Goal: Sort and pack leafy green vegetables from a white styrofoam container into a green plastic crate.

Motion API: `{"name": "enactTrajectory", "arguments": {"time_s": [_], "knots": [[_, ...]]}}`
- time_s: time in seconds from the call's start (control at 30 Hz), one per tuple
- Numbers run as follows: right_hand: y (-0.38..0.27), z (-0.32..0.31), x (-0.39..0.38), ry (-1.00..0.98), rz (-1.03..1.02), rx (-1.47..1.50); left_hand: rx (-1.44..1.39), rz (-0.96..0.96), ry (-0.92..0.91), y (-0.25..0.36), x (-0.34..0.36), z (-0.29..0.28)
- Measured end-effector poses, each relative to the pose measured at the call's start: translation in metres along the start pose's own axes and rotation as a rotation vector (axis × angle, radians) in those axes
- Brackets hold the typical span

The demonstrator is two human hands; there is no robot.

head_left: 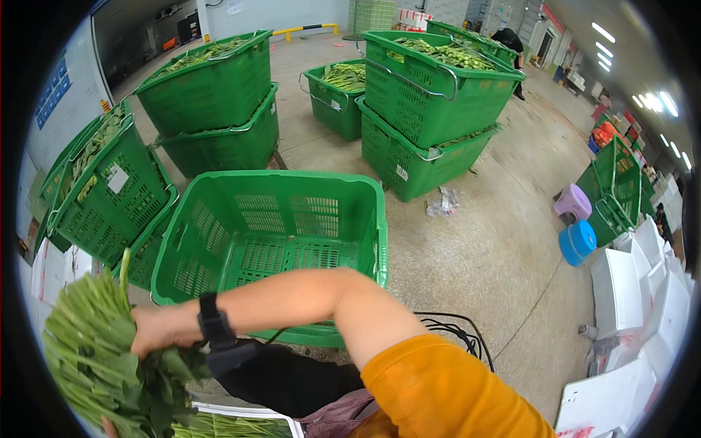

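Observation:
A big bundle of leafy green stalks (87, 343) is held up at the far left. My right hand (162, 328), its arm crossing my front, is closed round the bundle's right side. Of my left hand (109, 428) only a bit of finger shows low on the bundle, curled against the stalks; the rest is hidden. Below lies a white foam box (296, 426) with more green stalks (230, 425) in it. Just beyond my right forearm stands a green plastic crate (281, 177), its slotted floor and walls showing.
Stacked green crates (208, 84) full of greens stand ahead, with another stack (442, 95) right of them and one (109, 182) at left. Black cable (467, 336) lies by the near crate. Blue bucket (577, 242), purple stool-like tub (573, 202) and white foam boxes (617, 288) line the right.

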State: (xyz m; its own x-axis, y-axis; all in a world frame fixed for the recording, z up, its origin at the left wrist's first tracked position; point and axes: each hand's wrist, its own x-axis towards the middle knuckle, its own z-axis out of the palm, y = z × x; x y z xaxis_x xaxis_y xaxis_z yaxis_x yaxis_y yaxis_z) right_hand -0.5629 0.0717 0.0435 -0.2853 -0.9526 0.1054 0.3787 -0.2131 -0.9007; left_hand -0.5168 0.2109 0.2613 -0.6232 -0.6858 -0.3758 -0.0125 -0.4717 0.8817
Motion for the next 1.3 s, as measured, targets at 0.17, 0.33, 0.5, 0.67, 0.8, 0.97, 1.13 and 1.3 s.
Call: {"name": "enactTrajectory", "arguments": {"time_s": [0.17, 0.33, 0.5, 0.67, 0.8, 0.97, 1.13, 1.3], "knots": [[-0.046, -0.086, -0.046, 0.142, -0.046, -0.156, -0.175, -0.050, -0.210, -0.054, 0.101, -0.112], [-0.059, -0.159, -0.096, 0.267, 0.085, -0.189, -0.008, -0.040, -0.300, -0.110, 0.219, -0.183], [-0.040, -0.221, -0.117, 0.168, 0.171, 0.043, -0.117, -0.239, -0.361, -0.168, 0.276, -0.156], [-0.025, -0.265, -0.149, 0.314, 0.289, 0.084, -0.072, -0.354, -0.461, -0.225, 0.301, -0.109], [0.012, -0.302, -0.155, 0.406, 0.469, 0.041, -0.152, -0.389, -0.532, -0.274, 0.329, -0.108], [0.043, -0.333, -0.129, 0.443, 0.555, -0.025, -0.096, -0.444, -0.399, -0.287, 0.358, -0.113], [0.052, -0.368, -0.077, 0.371, 0.521, -0.059, -0.052, -0.312, -0.240, -0.283, 0.395, -0.112], [0.069, -0.404, -0.001, 0.289, 0.507, -0.157, 0.121, -0.330, 0.018, -0.280, 0.436, -0.120]]}}
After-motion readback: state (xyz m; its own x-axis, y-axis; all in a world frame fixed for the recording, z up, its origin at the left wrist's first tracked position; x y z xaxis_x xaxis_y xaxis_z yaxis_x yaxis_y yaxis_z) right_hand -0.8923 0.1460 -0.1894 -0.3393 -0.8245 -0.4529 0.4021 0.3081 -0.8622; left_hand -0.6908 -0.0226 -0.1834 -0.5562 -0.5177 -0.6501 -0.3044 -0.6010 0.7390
